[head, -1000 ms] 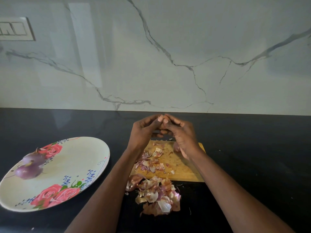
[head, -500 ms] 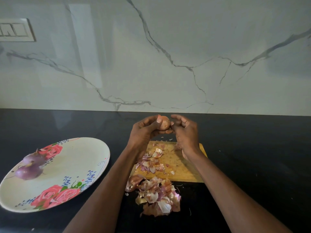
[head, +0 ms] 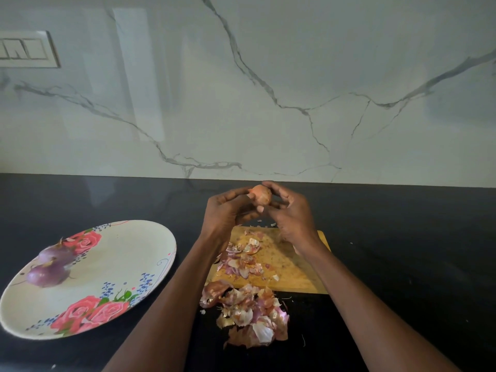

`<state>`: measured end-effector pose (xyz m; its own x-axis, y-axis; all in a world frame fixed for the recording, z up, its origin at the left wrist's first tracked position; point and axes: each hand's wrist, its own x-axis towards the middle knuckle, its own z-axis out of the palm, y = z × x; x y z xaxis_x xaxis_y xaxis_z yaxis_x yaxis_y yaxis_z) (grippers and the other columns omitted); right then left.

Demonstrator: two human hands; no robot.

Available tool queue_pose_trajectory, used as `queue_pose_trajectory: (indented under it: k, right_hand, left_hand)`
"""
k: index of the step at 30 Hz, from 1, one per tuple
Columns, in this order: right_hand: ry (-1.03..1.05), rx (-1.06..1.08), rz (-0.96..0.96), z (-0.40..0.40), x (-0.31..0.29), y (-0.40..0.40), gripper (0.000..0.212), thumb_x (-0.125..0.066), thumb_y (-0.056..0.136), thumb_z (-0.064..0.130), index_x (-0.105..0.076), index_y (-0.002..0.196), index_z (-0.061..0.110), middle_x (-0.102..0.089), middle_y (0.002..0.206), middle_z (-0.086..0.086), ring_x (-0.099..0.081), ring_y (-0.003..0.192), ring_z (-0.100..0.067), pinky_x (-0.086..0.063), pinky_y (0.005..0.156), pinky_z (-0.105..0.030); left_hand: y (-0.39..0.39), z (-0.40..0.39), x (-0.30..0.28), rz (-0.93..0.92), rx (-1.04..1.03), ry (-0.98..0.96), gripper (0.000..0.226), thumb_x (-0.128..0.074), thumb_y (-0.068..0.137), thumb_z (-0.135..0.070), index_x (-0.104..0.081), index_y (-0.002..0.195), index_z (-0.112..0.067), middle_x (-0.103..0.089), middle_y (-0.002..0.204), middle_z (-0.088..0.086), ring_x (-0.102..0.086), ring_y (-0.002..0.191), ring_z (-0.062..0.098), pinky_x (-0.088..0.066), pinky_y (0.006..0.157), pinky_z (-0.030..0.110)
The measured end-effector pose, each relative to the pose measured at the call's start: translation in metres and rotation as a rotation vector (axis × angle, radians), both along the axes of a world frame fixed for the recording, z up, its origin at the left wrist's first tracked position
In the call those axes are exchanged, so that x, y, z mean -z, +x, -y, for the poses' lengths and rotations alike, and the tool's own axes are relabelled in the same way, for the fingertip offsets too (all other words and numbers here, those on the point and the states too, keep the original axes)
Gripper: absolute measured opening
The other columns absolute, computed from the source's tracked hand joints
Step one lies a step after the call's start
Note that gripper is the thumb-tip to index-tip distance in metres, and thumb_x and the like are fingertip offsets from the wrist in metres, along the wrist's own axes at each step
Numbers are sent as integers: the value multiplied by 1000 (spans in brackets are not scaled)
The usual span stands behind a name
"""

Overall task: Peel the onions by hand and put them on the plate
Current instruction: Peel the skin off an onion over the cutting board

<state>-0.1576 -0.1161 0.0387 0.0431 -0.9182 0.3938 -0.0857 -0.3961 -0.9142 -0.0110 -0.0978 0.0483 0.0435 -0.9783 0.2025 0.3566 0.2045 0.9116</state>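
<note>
While the black counter (head: 402, 237) carries everything, the floral plate (head: 126, 264) at its left near edge already holds two peeled purple onions (head: 51, 265), lying just beside each other close to the plate's left rim, so that much of the task looks done. A wooden cutting board (head: 290, 267) sits near the middle of the counter, its left half strewn with skin scraps, and a heap of loose peels (head: 249, 312) lies off its near edge on the bare counter. Above the board's far edge, one more onion (head: 259, 195) is held up between both hands and still wears its dry orange-brown skin. Left hand (head: 224, 213) curls its fingers and thumb round the onion's left side; right hand (head: 291, 210) pinches at the right side, fingers bent over the top. Judging by that, peeling this one and setting it on the plate remain; no other unpeeled onions are visible
</note>
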Motion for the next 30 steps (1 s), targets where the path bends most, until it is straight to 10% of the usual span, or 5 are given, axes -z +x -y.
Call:
queue_pose_trajectory:
  k: [14, 23, 30]
  right_hand:
    - [-52, 38, -230, -2, 5, 5, 49, -82, 79, 0, -50, 99, 31, -65, 111, 1, -68, 95, -17, -61, 72, -40]
    - [-171, 131, -351, 2, 17, 12, 55, -77, 83, -4, -66, 131, 21, -61, 121, 0, -59, 107, -14, -56, 86, -30]
    - [-89, 139, -160, 1, 15, 6, 51, -81, 80, 1, -68, 127, 18, -66, 117, 1, -65, 86, 10, -54, 55, -15]
  left_hand:
    - [-4, -4, 5, 212, -138, -74, 19, -63, 90, 5, -77, 85, -7, -77, 80, 12, -73, 70, 23, -61, 63, 30]
    - [-7, 2, 12, 248, -262, -37, 31, -59, 90, 11, -76, 86, -14, -76, 78, 6, -73, 69, 17, -59, 59, 24]
    - [-8, 3, 9, 70, -110, 21, 8, -68, 90, -2, -76, 91, 0, -76, 89, 18, -72, 79, 26, -61, 69, 29]
